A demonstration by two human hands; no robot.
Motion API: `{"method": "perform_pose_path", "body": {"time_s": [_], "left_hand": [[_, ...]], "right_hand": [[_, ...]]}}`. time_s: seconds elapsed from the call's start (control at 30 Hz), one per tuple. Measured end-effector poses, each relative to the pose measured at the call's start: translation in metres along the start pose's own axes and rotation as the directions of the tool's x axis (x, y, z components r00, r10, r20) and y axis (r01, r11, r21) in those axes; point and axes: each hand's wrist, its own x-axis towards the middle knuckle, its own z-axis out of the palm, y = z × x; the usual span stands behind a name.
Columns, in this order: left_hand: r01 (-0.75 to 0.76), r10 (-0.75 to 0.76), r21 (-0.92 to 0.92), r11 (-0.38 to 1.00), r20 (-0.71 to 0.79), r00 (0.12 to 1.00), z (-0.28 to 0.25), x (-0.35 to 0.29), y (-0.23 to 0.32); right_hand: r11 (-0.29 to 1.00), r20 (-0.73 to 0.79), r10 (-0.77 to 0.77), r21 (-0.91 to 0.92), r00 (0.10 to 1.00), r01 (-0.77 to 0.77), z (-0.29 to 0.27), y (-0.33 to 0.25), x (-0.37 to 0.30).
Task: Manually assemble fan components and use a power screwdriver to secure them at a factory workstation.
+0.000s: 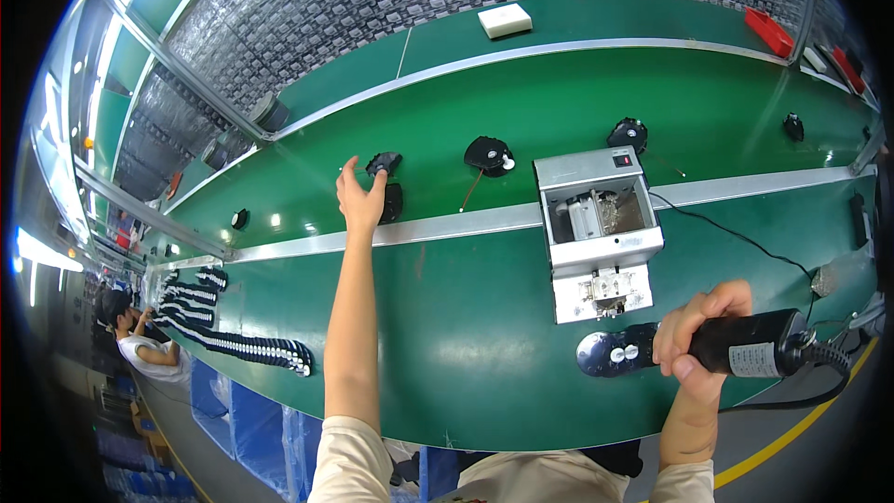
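My left hand [361, 200] reaches over the green bench with fingers spread. A small black moulded part [383, 163] lies right by its thumb and fingertips; I cannot tell whether they touch. Another black part [392, 203] sits close beside that hand. In my right hand [698, 335], a black corded electric screwdriver [745, 343] is gripped, lying nearly sideways. Next to those fingers is a black piece with a shiny rounded end and two pale discs [607, 354], partly hidden by the hand. A metal screw feeder box [596, 205] stands just beyond it.
Further black parts, one with a red wire [487, 156] and one behind the feeder [628, 134], lie along the conveyor. Long rows of stacked black and white pieces [233, 340] occupy the bench's left. A white box [505, 20] rests on the upper shelf. Another person [149, 349] works far left.
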Motion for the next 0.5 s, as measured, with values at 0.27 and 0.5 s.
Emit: {"method": "perform_pose_path", "body": {"time_s": [0.27,0.5], "left_hand": [[-0.044,-0.083,0.33,0.943,0.361,0.929,0.038,0.057,0.027],[-0.179,0.127,0.152,0.972,0.303,0.944,-0.018,0.044,0.056]], "right_hand": [[0.999,-0.074,0.044,-0.021,0.996,-0.046,-0.004,-0.002,-0.002],[1.0,-0.057,0.023,0.003,0.998,-0.023,-0.007,-0.006,-0.005]]}}
